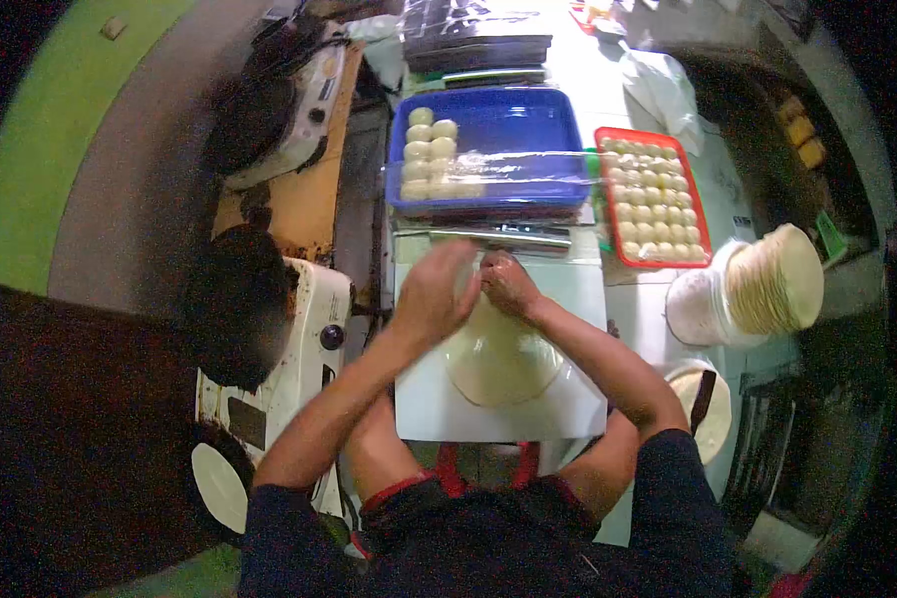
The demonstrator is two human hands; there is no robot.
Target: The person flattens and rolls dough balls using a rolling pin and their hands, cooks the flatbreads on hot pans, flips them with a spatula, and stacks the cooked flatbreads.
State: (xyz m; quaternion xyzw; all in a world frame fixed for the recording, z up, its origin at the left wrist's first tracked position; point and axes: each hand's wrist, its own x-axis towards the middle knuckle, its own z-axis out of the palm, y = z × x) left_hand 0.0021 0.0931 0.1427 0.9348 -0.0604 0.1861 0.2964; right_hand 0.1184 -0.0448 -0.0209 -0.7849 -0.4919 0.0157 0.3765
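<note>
A thin, pale round dough sheet [503, 369] lies spread on the white work board [419, 404] in front of me. At its far edge my right hand [509, 283] is closed, its fingers curled against the dough. My left hand [439, 289] is beside it, raised a little and blurred, with the thumb apart from the stretched fingers and nothing visible in it. Just beyond both hands, a shiny metal rod [528, 236] lies across the board.
Behind the board, a blue tray [528, 125] holds several dough balls, partly under clear plastic. To its right stands a red tray [703, 224] full of dough balls. A stack of flat dough rounds [777, 279] rests by a white bucket [693, 304]. Stoves [309, 299] flank the left.
</note>
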